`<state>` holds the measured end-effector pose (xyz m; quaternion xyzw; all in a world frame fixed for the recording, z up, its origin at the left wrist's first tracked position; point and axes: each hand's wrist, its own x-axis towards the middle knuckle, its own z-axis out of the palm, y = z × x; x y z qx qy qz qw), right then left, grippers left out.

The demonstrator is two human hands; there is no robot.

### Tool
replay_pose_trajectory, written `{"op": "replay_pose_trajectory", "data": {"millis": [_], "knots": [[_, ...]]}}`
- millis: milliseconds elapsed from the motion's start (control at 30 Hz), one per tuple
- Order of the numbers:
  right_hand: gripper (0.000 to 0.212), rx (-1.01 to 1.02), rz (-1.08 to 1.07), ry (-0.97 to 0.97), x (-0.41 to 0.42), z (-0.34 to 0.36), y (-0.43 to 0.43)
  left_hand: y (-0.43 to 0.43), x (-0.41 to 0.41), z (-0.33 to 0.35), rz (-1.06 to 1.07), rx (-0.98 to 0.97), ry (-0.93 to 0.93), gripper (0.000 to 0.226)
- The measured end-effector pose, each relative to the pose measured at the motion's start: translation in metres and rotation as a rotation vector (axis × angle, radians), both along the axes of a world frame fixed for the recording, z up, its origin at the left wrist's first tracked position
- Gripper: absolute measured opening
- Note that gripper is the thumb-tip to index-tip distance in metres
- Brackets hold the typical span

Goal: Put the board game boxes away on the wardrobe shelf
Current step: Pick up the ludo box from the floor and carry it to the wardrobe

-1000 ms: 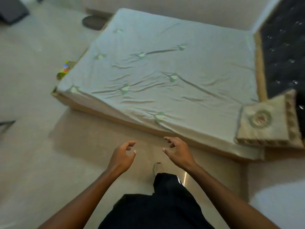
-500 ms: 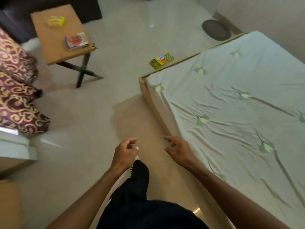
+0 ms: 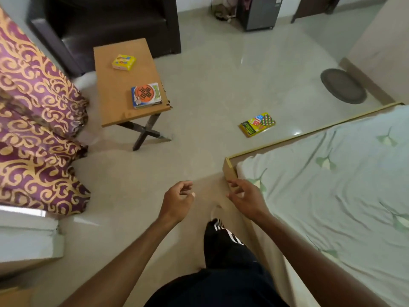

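Three game boxes are in sight. A small yellow box (image 3: 123,62) and a blue box with an orange round board picture (image 3: 146,95) lie on a small wooden side table (image 3: 115,105). A yellow box with coloured squares (image 3: 257,124) lies flat on the floor beside the foot of the bed. My left hand (image 3: 177,201) and my right hand (image 3: 246,199) hang in front of me over the floor, fingers loosely curled and apart, holding nothing. The right hand is by the bed's corner. No wardrobe is in view.
A bed with a pale green sheet (image 3: 332,185) fills the right side. Purple and gold curtains (image 3: 37,120) hang at the left. A dark armchair (image 3: 110,21) stands behind the table. A round dark mat (image 3: 343,86) lies by the wall.
My view has swung left from the bed to the open floor, bringing the table, armchair and floor box fully into sight. Both hands stay empty in the same pose.
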<state>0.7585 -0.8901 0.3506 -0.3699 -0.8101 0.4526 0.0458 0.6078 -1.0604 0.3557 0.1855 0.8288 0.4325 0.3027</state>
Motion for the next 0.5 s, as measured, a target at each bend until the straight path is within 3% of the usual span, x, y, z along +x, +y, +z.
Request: {"op": "replay_pose_trajectory", "data": {"millis": [500], "knots": [[0.042, -0.034, 0.042, 0.059, -0.325, -0.001, 0.293, 0.286, -0.327, 0.007, -0.025, -0.027, 0.076, 0.032]]}}
